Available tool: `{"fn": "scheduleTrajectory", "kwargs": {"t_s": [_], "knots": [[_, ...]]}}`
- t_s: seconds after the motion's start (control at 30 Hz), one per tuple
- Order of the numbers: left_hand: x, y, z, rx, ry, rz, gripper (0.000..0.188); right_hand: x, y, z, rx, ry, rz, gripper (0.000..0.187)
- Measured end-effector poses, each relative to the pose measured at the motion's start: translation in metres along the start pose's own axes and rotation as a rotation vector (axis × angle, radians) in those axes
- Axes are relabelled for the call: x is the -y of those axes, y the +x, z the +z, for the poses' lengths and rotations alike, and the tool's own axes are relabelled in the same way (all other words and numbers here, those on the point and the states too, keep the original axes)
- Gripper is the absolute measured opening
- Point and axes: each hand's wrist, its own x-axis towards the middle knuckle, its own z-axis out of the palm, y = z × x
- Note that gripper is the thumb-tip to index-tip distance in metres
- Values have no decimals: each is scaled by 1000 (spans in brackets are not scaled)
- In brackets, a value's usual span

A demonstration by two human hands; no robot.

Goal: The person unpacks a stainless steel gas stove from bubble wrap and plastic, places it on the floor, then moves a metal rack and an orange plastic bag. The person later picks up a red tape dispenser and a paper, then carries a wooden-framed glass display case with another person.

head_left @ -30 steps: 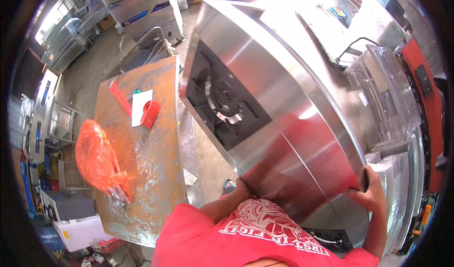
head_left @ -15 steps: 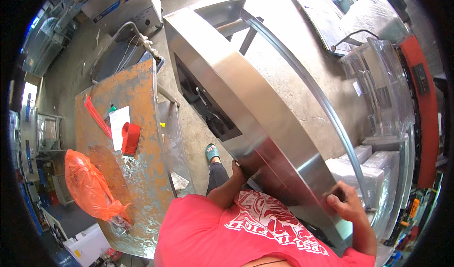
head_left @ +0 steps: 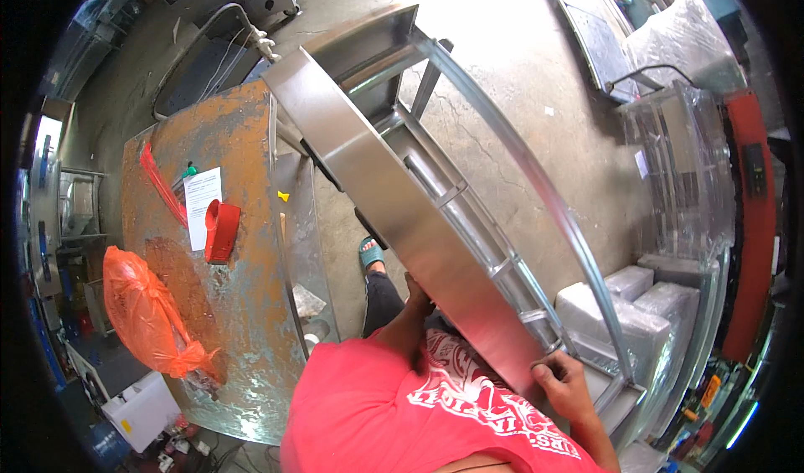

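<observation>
A long stainless steel unit runs diagonally in front of me, its smooth panel turned up and its open underside with crossbars facing right. At the panel's near left edge, my left hand holds the unit; its fingers are partly hidden against the side. My right hand grips the near end of the panel, thumb over the edge and fingers curled. A curved metal bar arches along the unit's right side. Black handle-like parts stick out from its left face.
To the left stands a worn table bearing an orange plastic bag, a red tape roll and a paper sheet. Wrapped white packages lie at right, beside plastic-wrapped panels. A cart stands behind the table.
The steel unit has tilted, bringing its panel up and the crossbars on its underside into sight; the recess in its left face has turned away. My right hand has moved left with it.
</observation>
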Motion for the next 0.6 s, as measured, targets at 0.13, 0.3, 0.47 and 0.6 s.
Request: {"fn": "scheduleTrajectory", "kwargs": {"t_s": [0.13, 0.3, 0.47, 0.6], "knots": [[-1, -14, 13, -13, 108, -7, 93, -18, 14, 6, 27, 93, -18, 21], [-52, -92, 18, -23, 735, 92, 89, -59, 65, 19, 144, 102, -78, 26], [-122, -211, 14, -260, 896, 744, 72, -100, 138, 29, 125, -41, -142, 34], [-173, -313, -15, -469, 761, 1133, 59, -107, 167, 39, 177, -165, -124, 39]]}}
